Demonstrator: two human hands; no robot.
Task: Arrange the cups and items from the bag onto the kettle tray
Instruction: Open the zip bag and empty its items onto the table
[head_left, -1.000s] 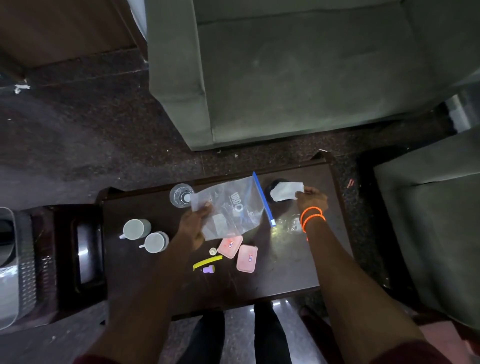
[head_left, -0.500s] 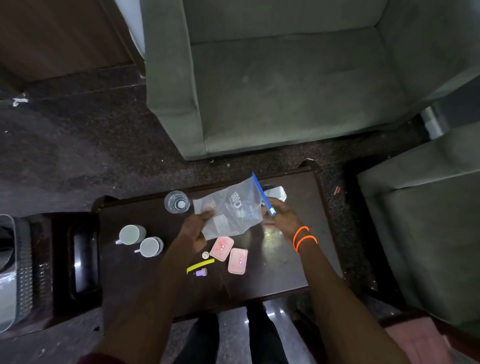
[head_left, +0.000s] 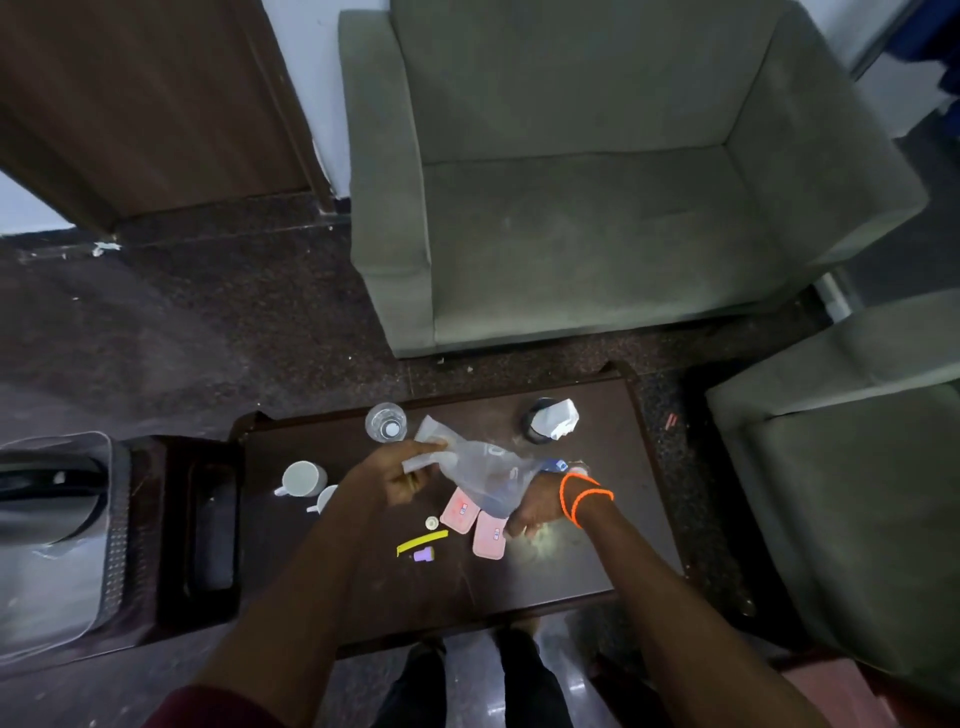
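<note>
**Both hands on the bag above the table**

The left hand (head_left: 392, 475) pinches one end of the clear bag (head_left: 480, 467), thumb on top and fingers curled beneath the plastic. The right hand (head_left: 535, 506) grips the opposite end, where the blue zip strip (head_left: 553, 464) shows just past its wrist; how its fingers (head_left: 514, 529) lie on the plastic I cannot tell, since the bag covers most of them, though their tips point down toward the table (head_left: 597, 545). Orange bands (head_left: 584, 499) circle the right wrist.

Just under the right fingertips lie two pink packets (head_left: 460, 512) side by side, the nearer one (head_left: 490, 535) touching the fingertips or almost so. Below the left hand's fingers sit a small white cap (head_left: 431, 523), a yellow strip (head_left: 422, 540) and a purple piece (head_left: 423, 555), all loose on the table. To the left of the left hand stand two white cups (head_left: 304, 478), the second (head_left: 326, 498) partly hidden by the forearm. Just beyond the left thumb stands a glass (head_left: 385, 422), near the bag's corner. Beyond the right hand, well apart from it, a dark round thing (head_left: 535, 418) holds crumpled white paper (head_left: 561, 418).

The kettle tray (head_left: 208, 525) is at the far left of the left hand, beside the table, with the kettle (head_left: 52, 519) on its outer end. None of the cups or packets is on it
</note>
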